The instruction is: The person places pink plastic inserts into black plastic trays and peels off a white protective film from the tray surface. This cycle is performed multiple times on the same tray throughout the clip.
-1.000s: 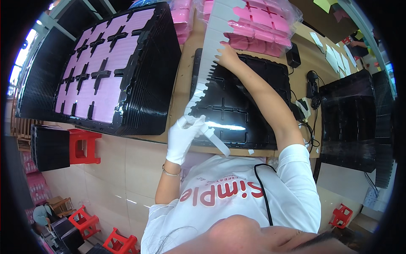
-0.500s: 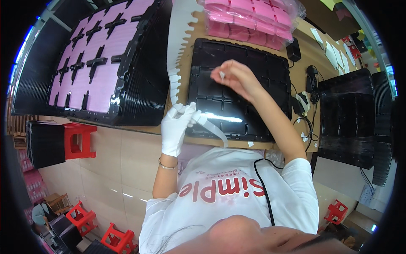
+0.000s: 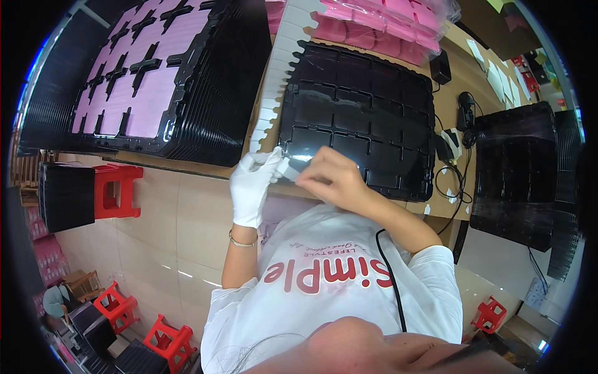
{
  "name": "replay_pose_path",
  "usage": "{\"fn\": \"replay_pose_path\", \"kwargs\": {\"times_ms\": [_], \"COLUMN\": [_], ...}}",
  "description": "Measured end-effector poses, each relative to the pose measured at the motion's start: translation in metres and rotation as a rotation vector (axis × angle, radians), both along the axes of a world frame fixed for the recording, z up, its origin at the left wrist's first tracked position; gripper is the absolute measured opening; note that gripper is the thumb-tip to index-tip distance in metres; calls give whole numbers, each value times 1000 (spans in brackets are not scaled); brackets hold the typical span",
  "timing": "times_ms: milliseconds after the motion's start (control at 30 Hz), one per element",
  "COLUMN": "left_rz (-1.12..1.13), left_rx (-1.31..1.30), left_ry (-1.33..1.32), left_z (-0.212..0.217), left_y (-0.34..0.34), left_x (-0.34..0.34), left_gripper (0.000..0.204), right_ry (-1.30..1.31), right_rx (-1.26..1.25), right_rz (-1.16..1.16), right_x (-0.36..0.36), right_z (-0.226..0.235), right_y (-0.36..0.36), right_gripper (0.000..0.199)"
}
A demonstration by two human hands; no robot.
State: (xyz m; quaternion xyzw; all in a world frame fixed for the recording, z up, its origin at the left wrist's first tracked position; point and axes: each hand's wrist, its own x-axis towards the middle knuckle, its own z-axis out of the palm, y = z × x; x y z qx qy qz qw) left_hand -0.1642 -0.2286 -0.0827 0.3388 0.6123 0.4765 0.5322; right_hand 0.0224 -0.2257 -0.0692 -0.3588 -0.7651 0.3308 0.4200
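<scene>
My left hand (image 3: pixel 252 187), in a white glove, is closed on the near end of a long white strip (image 3: pixel 272 93) with a notched edge. The strip runs away from me between a stack of trays and a single-looking black tray. Bare and closed, my right hand (image 3: pixel 336 177) pinches the short end of the strip beside the gloved fingertips. Its fingertips partly hide what lies between them. Beneath and beyond both hands lies the black plastic tray (image 3: pixel 355 118), divided by raised cross-shaped ribs, with a shiny surface.
On the left rises a tall stack of black trays (image 3: pixel 212 87) with pink sheets on top. Pink bagged sheets (image 3: pixel 380 31) lie at the back. Cables (image 3: pixel 458 177) and a black adapter (image 3: pixel 440 67) sit right of the tray, near more black trays (image 3: pixel 514 174). Red stools (image 3: pixel 118 190) stand on the floor.
My right hand has come down and left from above the tray to the strip's end by my left hand. The small white piece earlier in its fingers no longer shows there.
</scene>
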Motion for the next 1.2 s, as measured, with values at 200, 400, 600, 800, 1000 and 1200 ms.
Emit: {"fn": "replay_pose_path", "kwargs": {"times_ms": [200, 400, 600, 800, 1000, 1200], "left_rz": [-13, -91, -104, -76, -5, -41], "left_rx": [-33, -92, -96, -96, -54, -55], "left_ry": [-25, -58, -79, -50, -29, -161], "left_z": [-5, -11, -7, -5, -6, 11], "left_y": [-9, -8, -7, -5, -9, -9], "left_x": [-9, -10, -6, -3, -1, 12], "left_gripper": [16, 22, 22, 20, 16, 12], "right_ry": [-373, -504, -547, -525, -86, 687], "right_rx": [-110, -116, -311, -195, -306, -1155], "right_rz": [-121, -190, -191, -256, 110, 54], "right_x": [3, 1, -3, -8, 16, 26], "right_z": [-17, -23, -10, -23, -16, -6], "right_y": [34, 44, 42, 39, 27, 9], "right_gripper": [11, 12, 12, 12, 7, 11]}}
